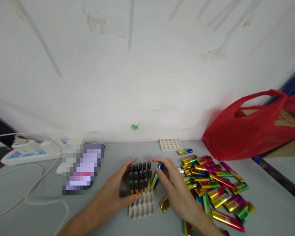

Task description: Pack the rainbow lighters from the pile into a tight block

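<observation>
I have a lighter (160, 166) pinched between the thumb and forefinger of the right hand (177, 186). It is slim and shiny, blue at its upper end, and it sits just right of the standing rows in the near white tray (142, 209). The left hand (113, 186) curves round that tray's left side, thumb in front, forefinger behind; from my end I cannot tell whether those fingers grip or only rest.

I count fourteen lighters standing in the tray, black ends up: five at the back, five in the middle, four in front. One lies loose right of the tray, another beside a second white tray (171, 145). The pile (218, 180) of gold, red, green and purple lighters overlaps too much for me to count. I also see one phone (85, 168), one power strip (34, 152) and one red bag (250, 134).

The wall (137, 82) closes off the back, and the pile crowds the right forearm. My open room is the grey table (272, 203) beyond the pile, plus a stretch between phone and left hand.
</observation>
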The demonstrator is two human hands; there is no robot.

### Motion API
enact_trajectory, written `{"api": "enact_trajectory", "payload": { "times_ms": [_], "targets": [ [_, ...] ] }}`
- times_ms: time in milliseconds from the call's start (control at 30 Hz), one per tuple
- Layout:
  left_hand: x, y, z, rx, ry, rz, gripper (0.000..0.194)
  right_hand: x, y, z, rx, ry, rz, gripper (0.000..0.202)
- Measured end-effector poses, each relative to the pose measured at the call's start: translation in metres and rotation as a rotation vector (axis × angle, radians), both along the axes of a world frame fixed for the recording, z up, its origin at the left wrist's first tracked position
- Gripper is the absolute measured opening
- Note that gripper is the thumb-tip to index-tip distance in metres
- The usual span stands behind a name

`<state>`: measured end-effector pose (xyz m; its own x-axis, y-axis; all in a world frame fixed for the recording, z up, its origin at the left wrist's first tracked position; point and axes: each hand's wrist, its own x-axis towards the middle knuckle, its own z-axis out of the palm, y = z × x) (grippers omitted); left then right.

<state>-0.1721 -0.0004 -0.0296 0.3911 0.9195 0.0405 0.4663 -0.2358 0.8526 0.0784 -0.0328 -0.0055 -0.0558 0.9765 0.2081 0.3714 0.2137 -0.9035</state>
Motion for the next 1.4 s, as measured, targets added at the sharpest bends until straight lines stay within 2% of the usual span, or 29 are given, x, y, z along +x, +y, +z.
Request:
{"api": "enact_trajectory", "payload": {
  "times_ms": [133,300,433,600,700,867,967,1067,1167,1400],
  "targets": [
    [0.001,-0.001,0.003,-0.003,-0.012,0.001,0.098,-0.001,0.003,-0.001,-0.075,0.184,-0.039,0.039],
    [-0.002,0.0,-0.005,0.01,-0.009,-0.001,0.098,0.001,0.012,-0.001,-0.215,0.534,-0.079,0.057],
    [-0.002,0.001,-0.009,0.01,0.003,0.012,0.099,0.003,0.016,-0.001,-0.309,0.743,-0.082,0.052],
    [0.0,0.001,-0.005,-0.013,0.008,-0.008,0.099,0.0,0.012,0.002,-0.378,0.809,-0.079,0.056],
    [0.001,0.001,-0.001,-0.016,0.014,-0.011,0.099,-0.002,0.01,0.006,-0.433,0.815,-0.014,0.057],
    [0.0,-0.001,0.002,-0.021,0.023,-0.02,0.099,-0.002,0.011,0.005,-0.33,0.766,0.016,0.055],
    [0.0,0.0,0.001,-0.024,0.014,-0.017,0.099,0.001,0.013,0.001,-0.428,0.838,0.023,0.058],
    [-0.001,0.0,-0.003,0.004,0.017,-0.016,0.1,0.004,0.015,0.0,-0.558,0.94,0.09,0.065],
    [-0.002,0.0,-0.004,0.017,0.015,-0.003,0.101,0.004,0.014,0.001,-0.581,1.016,0.132,0.066],
    [-0.001,0.0,-0.005,-0.004,0.004,-0.005,0.1,0.0,0.008,0.002,-0.609,1.042,0.109,0.059]
  ]
}}
